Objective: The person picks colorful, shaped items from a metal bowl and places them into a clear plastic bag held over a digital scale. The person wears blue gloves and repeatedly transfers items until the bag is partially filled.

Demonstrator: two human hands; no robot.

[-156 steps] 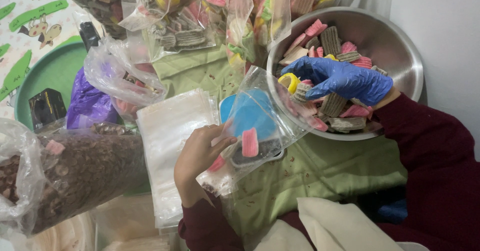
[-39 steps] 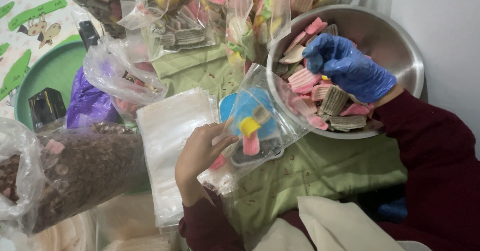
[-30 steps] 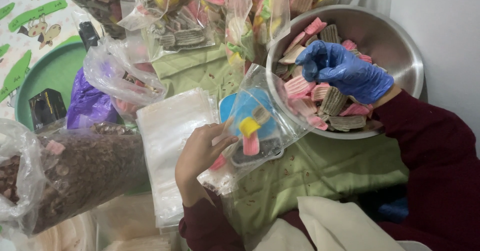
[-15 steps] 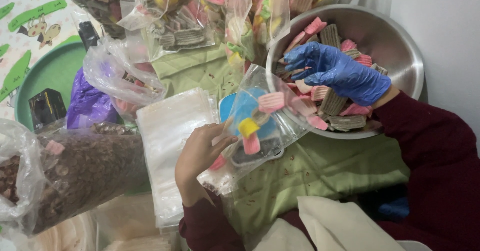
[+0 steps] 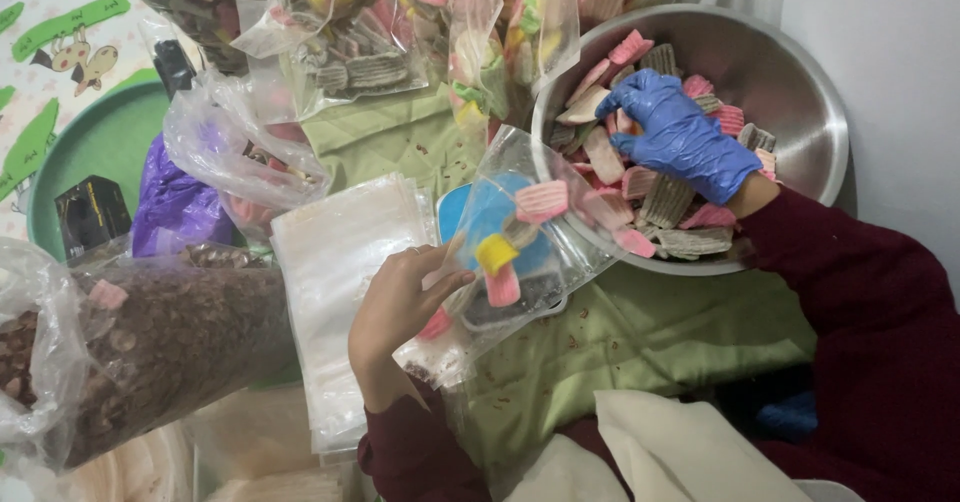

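The bare left hand (image 5: 400, 302), centre of frame, pinches the clear bag (image 5: 520, 252) open by its edge; three ridged wafers (image 5: 520, 227) already lie inside. The gloved right hand (image 5: 685, 142), upper right, curls its fingers down among wafers in the steel bowl (image 5: 800, 112), seemingly closing on one, though the grip is hidden. Bag-filling looks under way; next comes lifting a wafer across to the bag's mouth.
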